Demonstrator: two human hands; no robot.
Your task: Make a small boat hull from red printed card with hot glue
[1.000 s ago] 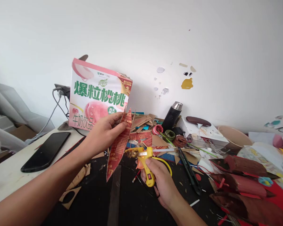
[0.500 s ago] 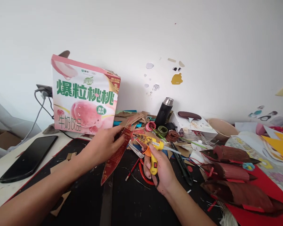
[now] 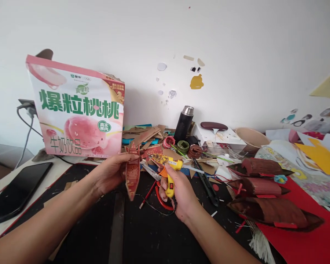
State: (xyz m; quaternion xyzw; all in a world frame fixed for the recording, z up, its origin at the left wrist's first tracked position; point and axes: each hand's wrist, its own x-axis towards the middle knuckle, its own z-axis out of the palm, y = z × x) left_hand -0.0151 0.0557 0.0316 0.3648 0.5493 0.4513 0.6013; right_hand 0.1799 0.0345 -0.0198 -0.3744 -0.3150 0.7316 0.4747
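Observation:
My left hand point(image 3: 114, 170) is closed on a pointed red cardboard piece point(image 3: 132, 175) with printed text, shaped like a narrow boat hull and held upright above the black mat point(image 3: 154, 234). Wrapped round the grip of a yellow hot glue gun point(image 3: 171, 181) is my right hand point(image 3: 178, 192), with a clear glue stick point(image 3: 194, 169) poking out of the gun's back. The gun's stained nozzle end points left, close to the cardboard; whether it touches cannot be told. Scissors with red handles point(image 3: 161, 200) and a pencil point(image 3: 147, 196) lie below the gun.
Behind stand a peach drink box point(image 3: 82, 110), a black thermos point(image 3: 183, 124), small paint jars point(image 3: 183, 146) and cardboard scraps point(image 3: 145, 137). Several brown model boats point(image 3: 280, 212) sit on red paper point(image 3: 305, 242) at right. A box cutter point(image 3: 206, 185) and a phone point(image 3: 22, 190) flank my hands.
My left hand has turned the red cardboard piece more upright, so its hull shape faces me. The glue gun stays in my right hand. The view has shifted right.

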